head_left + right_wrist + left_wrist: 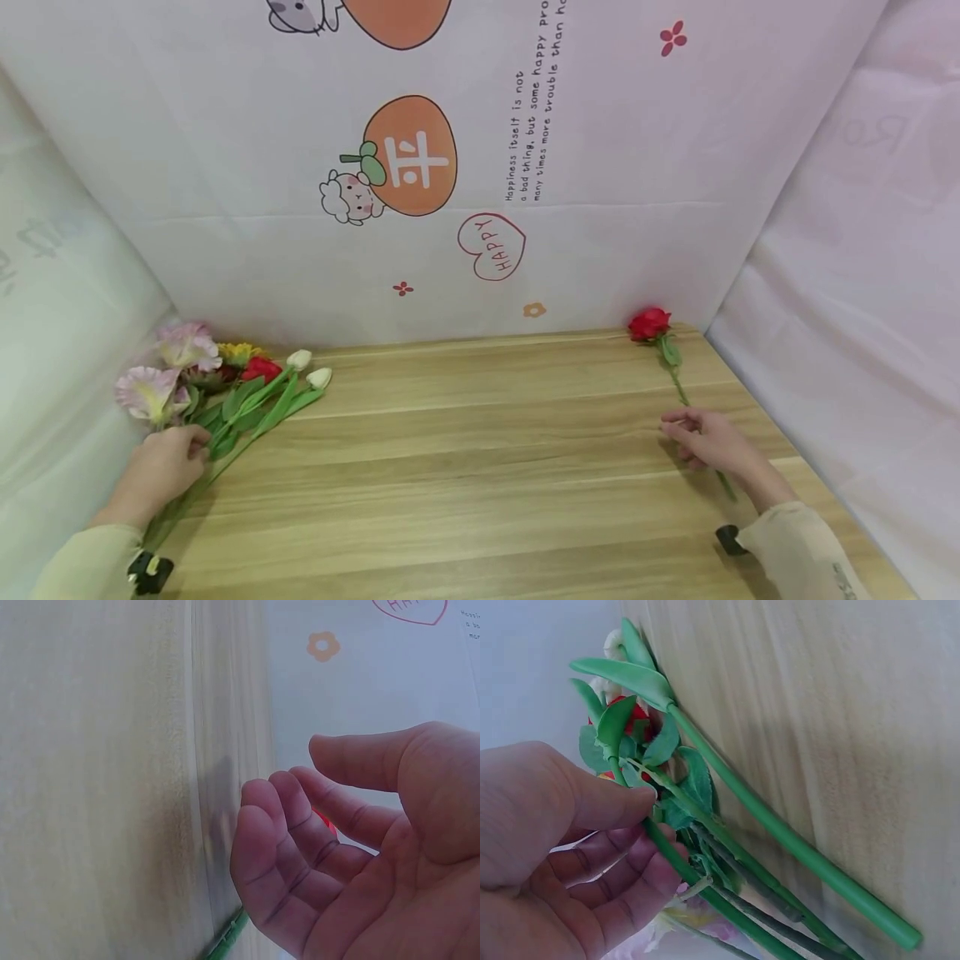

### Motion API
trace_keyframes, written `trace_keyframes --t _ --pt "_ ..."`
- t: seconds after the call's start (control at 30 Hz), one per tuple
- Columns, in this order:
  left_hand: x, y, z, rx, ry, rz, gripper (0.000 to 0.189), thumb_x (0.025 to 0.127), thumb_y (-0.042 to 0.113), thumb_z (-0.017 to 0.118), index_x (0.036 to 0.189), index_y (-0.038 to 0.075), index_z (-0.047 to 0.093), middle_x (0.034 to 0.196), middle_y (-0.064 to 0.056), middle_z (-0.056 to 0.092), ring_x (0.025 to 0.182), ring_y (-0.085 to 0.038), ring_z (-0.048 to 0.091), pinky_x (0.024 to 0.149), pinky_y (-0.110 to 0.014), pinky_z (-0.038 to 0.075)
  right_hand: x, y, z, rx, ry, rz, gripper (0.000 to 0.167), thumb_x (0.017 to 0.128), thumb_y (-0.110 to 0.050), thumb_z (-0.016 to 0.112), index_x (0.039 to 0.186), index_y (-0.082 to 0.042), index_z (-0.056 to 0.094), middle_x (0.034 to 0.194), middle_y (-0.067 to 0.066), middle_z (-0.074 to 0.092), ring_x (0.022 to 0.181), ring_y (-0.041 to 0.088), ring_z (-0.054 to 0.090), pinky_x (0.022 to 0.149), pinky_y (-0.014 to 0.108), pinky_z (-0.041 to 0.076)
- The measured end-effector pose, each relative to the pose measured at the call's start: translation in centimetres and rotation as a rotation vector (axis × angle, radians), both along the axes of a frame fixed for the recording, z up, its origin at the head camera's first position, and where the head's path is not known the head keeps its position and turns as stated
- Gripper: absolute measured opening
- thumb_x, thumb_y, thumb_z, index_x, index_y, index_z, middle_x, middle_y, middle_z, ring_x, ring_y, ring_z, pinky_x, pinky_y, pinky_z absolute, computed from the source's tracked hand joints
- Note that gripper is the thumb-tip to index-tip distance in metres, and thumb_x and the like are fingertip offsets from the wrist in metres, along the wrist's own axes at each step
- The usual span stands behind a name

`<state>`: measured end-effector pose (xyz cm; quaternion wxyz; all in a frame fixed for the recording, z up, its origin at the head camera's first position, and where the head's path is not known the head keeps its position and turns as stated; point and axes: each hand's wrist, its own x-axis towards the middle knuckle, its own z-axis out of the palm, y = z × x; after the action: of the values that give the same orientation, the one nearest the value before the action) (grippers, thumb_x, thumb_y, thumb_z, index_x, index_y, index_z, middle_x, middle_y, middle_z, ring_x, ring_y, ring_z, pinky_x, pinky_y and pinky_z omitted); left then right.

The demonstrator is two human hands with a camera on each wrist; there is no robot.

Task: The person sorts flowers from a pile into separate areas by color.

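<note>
My left hand [163, 467] is at the pile of artificial flowers on the left. In the left wrist view, its thumb and fingers pinch the smooth green stem of a white tulip [676, 859]. A second white tulip [319, 379] lies alongside, its stem on the table. Under and behind them are a red flower [261, 369], a yellow flower [238, 353] and pale pink blooms [150, 393]. Over on the right, my right hand [716, 442] hovers above the stem of a red rose [649, 324], fingers loosely bent and nothing between them. The hand hides part of that stem.
The wood-grain table [465, 467] lies between the hands. A printed white cloth [600, 258] rises along its back edge, and pale cloth sides [847, 333] stand at left and right. The rose's bloom lies close to the back cloth.
</note>
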<state>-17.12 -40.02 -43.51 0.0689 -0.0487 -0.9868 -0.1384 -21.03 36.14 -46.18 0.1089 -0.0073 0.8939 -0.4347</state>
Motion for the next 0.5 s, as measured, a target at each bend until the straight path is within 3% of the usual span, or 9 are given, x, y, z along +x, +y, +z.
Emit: trace_keyframes --t 0.23,0.5 --pt "-0.2 0.5 0.3 0.023 -0.003 -0.007 0.018 0.086 -0.002 0.069 0.101 -0.012 0.068 0.086 -0.021 0.07 0.08 -0.044 0.067 0.068 -0.062 0.053 0.2 0.1 0.3 -0.011 0.004 0.004 0.045 0.105 -0.024 0.059 0.133 0.011 0.053 0.1 0.016 0.061 0.078 0.024 0.062 0.063 0.036 0.06" --pt "0.0 1.2 0.9 0.142 0.005 0.009 0.022 0.093 0.006 0.071 0.106 -0.012 0.068 0.086 -0.015 0.071 0.075 -0.031 0.069 0.066 -0.051 0.057 0.3 0.5 0.3 -0.006 -0.004 0.004 0.046 0.106 -0.026 0.057 0.134 0.01 0.052 0.101 0.015 0.06 0.079 0.024 0.061 0.063 0.036 0.06"
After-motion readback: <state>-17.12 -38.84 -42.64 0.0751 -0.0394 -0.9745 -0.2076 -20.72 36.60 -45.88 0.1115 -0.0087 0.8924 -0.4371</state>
